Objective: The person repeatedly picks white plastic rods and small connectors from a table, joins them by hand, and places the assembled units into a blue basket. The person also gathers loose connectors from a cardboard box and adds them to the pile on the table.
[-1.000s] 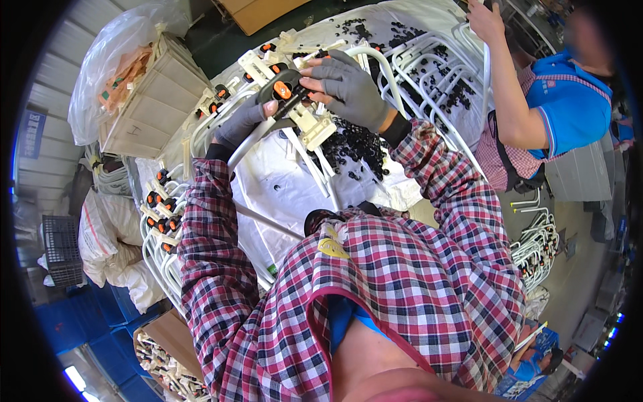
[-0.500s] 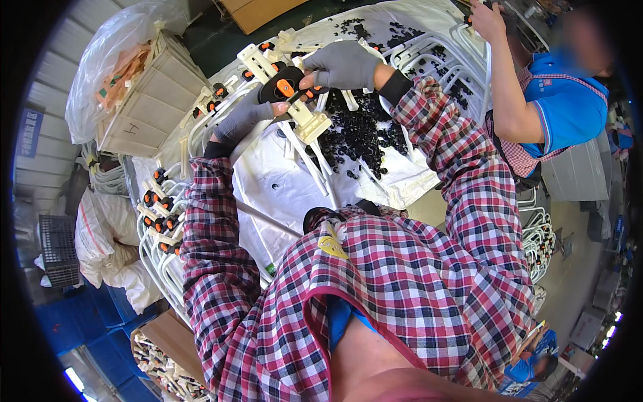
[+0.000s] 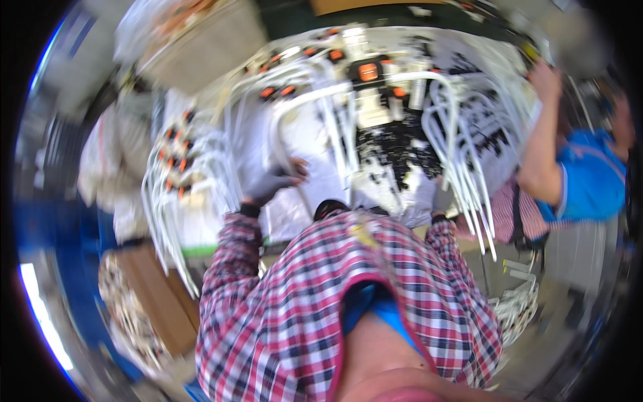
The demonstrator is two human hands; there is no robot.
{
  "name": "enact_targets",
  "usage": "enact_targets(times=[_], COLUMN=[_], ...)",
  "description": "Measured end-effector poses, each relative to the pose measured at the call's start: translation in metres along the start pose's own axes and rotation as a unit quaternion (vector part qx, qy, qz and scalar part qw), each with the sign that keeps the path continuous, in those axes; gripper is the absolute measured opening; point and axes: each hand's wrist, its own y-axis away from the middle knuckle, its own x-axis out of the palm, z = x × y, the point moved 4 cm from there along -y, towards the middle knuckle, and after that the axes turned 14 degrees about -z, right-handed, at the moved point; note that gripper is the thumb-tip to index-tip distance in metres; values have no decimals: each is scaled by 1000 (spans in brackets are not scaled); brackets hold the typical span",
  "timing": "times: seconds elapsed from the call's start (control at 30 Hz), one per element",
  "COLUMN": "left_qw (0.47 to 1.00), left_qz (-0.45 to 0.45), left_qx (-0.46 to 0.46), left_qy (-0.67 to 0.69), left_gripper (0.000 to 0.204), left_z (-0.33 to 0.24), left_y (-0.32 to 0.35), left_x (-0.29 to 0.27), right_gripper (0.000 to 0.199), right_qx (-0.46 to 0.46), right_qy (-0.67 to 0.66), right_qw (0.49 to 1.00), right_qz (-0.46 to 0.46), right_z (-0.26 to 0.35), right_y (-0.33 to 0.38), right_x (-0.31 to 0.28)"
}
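A white bent-tube frame (image 3: pixel 395 80) arches over the table in front of me, its top bar crossing a cream plastic fitting with a black-and-orange knob (image 3: pixel 368 72). My left hand (image 3: pixel 270 185), in a grey glove with bare fingertips, is closed around the frame's left leg. Low on the right, my right hand (image 3: pixel 443 199) is beside the frame's right leg and other white tubes. Motion blur smears its fingers, so its grip cannot be made out. Many small black parts (image 3: pixel 402 151) lie between the hands on a white cloth.
White tube frames with orange-and-black knobs (image 3: pixel 175 161) stack at the left; more bare tubes (image 3: pixel 472 194) stand at the right. A pale crate (image 3: pixel 204 50) sits back left, a cardboard box (image 3: pixel 151 301) low left. A co-worker in blue (image 3: pixel 589 174) stands at the right.
Both hands have come down and apart from the black-and-orange knob toward me, the left to a tube leg, the right to the low right. The view has shifted and blurred.
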Motion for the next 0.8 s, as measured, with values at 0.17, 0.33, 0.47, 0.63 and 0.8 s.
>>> enact_targets(times=[0.17,0.33,0.47,0.63,0.8], left_qw=[976,950,829,645,429], left_qz=[-157,-249,-484,-747,-857], left_qx=[-148,-171,-133,-89,-276], left_qy=[7,76,245,135,-74], left_gripper=[30,30,25,46,75], left_z=[195,189,235,304,378], left_y=[45,81,136,254,370], left_x=[60,59,69,119,192], right_gripper=[52,50,43,29,31], right_qx=[41,-22,-90,-121,30], right_qy=[-25,-110,-179,-270,-215], right_qw=[998,982,924,806,722], right_qz=[35,155,326,514,657], right_z=[38,81,156,224,247], right_y=[7,-7,21,108,238], right_x=[2,35,58,70,45])
